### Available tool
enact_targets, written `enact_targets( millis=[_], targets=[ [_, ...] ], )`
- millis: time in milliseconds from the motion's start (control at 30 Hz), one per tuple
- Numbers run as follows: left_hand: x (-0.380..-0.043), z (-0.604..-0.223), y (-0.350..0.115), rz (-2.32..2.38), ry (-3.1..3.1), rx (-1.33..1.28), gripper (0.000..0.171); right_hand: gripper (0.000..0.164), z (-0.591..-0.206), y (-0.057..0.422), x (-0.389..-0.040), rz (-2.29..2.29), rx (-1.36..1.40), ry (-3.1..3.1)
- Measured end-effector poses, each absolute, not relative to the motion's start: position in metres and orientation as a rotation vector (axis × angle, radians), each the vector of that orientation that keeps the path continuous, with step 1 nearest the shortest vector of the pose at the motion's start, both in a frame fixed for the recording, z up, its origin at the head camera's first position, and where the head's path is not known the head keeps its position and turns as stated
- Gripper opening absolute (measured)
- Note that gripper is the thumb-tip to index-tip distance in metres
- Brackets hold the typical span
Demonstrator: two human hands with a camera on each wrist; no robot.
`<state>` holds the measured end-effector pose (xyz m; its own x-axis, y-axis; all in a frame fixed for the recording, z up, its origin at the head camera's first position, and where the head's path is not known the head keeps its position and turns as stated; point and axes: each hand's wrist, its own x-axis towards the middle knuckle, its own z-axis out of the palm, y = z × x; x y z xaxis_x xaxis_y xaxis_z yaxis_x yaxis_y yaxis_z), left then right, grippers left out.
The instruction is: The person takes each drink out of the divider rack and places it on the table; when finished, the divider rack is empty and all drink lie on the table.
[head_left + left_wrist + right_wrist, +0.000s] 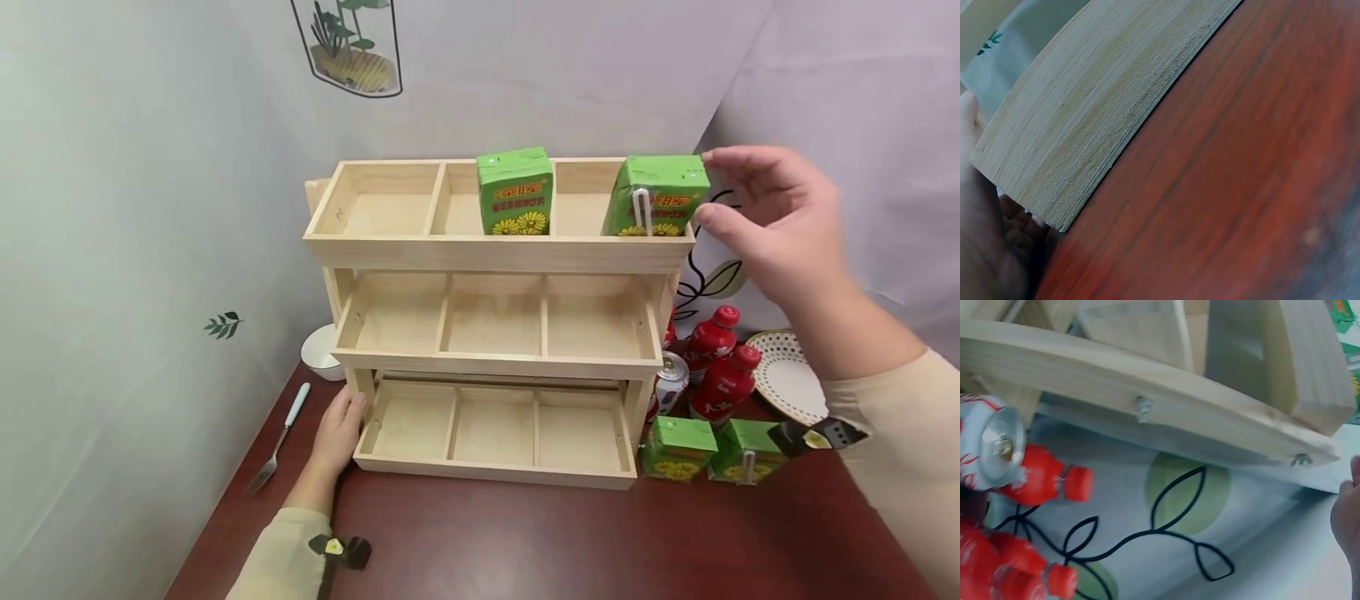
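A three-tier wooden rack [498,257] stands against the wall, each tier split into three compartments. My left hand [339,429] grips its lower left side; in the left wrist view the thumb and fingers lie on either side of a wooden board [1097,100]. One green drink carton [516,193] stands in the top tier's middle compartment. Another green carton [656,193], with a white straw on its front, leans in the top right compartment. Beside that carton's right edge is my right hand [783,221], thumb and fingers apart, not closed around it.
Right of the rack stand two more green cartons [678,450], red bottles [723,385], a can [670,382] and a dotted plate [787,375]. On the left are a white bowl [322,352] and a fork [279,437]. Patterned cloth-like walls close in behind.
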<state>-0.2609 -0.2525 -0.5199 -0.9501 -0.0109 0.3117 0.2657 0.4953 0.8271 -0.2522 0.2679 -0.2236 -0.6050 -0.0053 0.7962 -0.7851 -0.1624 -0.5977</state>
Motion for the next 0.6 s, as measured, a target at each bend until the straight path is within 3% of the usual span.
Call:
enact_targets(
  millis=[333,600],
  targets=[
    [-0.263,-0.52,-0.251,-1.438,-2.473,-0.191,0.045,0.05,-0.207,0.263,-0.254,1.783,0.839,-1.749],
    [-0.262,-0.521,-0.253,-1.435,-2.463,-0.191,0.044,0.065,-0.205,0.256,-0.26,1.706,0.842,-1.991]
  ],
)
